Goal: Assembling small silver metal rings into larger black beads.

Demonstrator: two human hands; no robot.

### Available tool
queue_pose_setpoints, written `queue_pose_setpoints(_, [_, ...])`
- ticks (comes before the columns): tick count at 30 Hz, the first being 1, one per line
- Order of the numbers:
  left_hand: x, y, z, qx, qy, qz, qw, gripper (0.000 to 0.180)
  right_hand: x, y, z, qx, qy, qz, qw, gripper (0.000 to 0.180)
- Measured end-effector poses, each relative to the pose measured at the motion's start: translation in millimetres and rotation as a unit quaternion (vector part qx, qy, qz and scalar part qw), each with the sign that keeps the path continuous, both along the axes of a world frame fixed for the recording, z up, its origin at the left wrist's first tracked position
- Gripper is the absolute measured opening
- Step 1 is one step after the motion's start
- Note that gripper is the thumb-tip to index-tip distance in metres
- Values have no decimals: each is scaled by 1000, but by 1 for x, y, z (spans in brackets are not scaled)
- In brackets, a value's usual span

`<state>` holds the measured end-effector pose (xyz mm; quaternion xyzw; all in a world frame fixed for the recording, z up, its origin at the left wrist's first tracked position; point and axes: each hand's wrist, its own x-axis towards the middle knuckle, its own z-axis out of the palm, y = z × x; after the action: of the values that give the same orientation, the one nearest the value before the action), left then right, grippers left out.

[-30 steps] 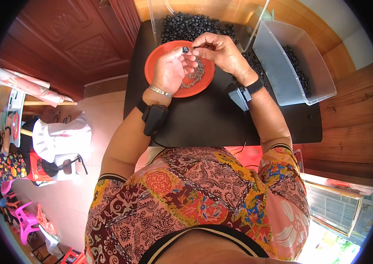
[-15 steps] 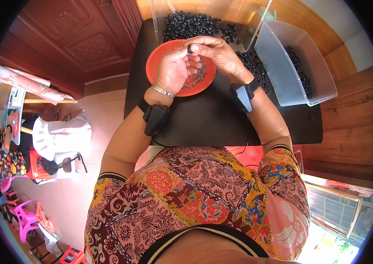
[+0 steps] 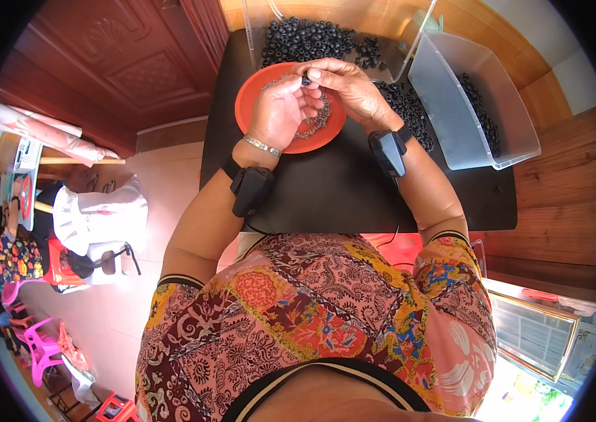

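Note:
Both my hands meet over an orange-red round tray (image 3: pixel 247 105) that holds many small grey metal-looking pieces (image 3: pixel 321 121). Between the fingertips is a small black ring-like part (image 3: pixel 306 81). My left hand (image 3: pixel 280 109) pinches it with thumb and forefinger, its other fingers curled and palm turned up. From the right, my right hand (image 3: pixel 351 86) closes thumb and forefinger on the same part. Whether a grey piece sits in it is too small to tell.
Behind the tray, a clear bin (image 3: pixel 250 42) lies with a heap of black parts (image 3: pixel 305 39). More black parts (image 3: pixel 410 112) are on the black table (image 3: pixel 333 190) at right, beside a translucent bin (image 3: pixel 445 105). Far left, another person (image 3: pixel 13 257) sits at a table.
The black part shows slightly more between my fingertips. My hands stay nearly in place.

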<state>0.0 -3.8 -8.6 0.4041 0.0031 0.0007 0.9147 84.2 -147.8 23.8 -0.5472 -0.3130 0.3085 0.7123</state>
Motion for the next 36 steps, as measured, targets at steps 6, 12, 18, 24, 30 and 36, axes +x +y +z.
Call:
queue_pose_setpoints(6, [0, -1, 0, 2, 1, 10, 1000, 23, 1, -1, 0, 2, -3, 13, 1000, 26])
queue_pose_setpoints(12, [-2, -3, 3, 26, 2, 37, 999, 22, 6, -3, -1, 25, 4, 26, 999, 23])
queue_pose_setpoints(18, [-2, -2, 1, 24, 8, 37, 999, 22, 8, -5, 1, -9, -65, 14, 998, 20])
queue_pose_setpoints(24, [-1, -1, 1, 29, 13, 30, 999, 22, 11, -5, 1, -4, -79, 13, 997, 19])
queue_pose_setpoints(30, [-1, -1, 1, 34, 15, 26, 999, 22, 8, -6, 5, -20, -93, 16, 995, 18])
queue_pose_setpoints(36, [0, 0, -1, 34, 1, 16, 999, 22, 3, -5, 8, -21, -108, 11, 994, 17])
